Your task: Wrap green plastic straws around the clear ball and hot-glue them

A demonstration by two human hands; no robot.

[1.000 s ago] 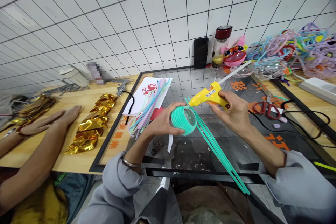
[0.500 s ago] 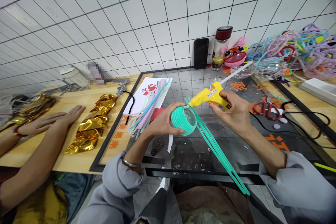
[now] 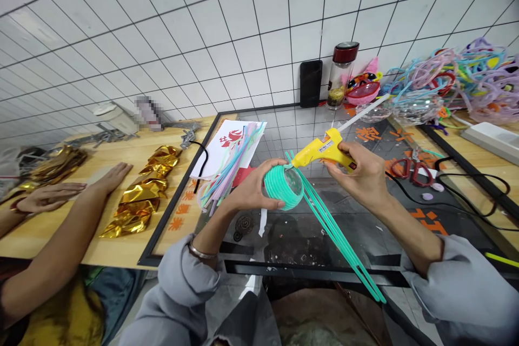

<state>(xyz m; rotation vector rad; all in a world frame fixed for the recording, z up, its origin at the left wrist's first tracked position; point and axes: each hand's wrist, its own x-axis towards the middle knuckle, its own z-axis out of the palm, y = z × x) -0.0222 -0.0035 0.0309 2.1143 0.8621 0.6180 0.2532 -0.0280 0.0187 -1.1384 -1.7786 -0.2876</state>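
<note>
My left hand (image 3: 256, 186) is closed around a small clear cup (image 3: 292, 182) wrapped in rows of turquoise pipe cleaner (image 3: 277, 186). The cup is tilted, its clear round face toward the right. In my right hand (image 3: 360, 170) is a yellow hot glue gun (image 3: 320, 150), with a long white glue stick (image 3: 365, 110) jutting from its back. The gun's nozzle meets the upper rim of the wrapped cup. Several loose turquoise pipe cleaners (image 3: 338, 238) run from beside the cup down over the table's front edge.
White paper (image 3: 214, 143) and a pastel pipe cleaner bundle (image 3: 225, 173) lie left. Red scissors (image 3: 413, 170) and a black cord (image 3: 454, 203) lie right. A phone (image 3: 311, 84) and glass bottle (image 3: 336, 81) stand behind. A co-worker's arms (image 3: 68, 248) rest near gold foil (image 3: 140, 200).
The glue gun has tipped slightly, its nozzle still at the cup's rim. My left hand and the cup have hardly moved. The co-worker's far hand has drawn back to the left.
</note>
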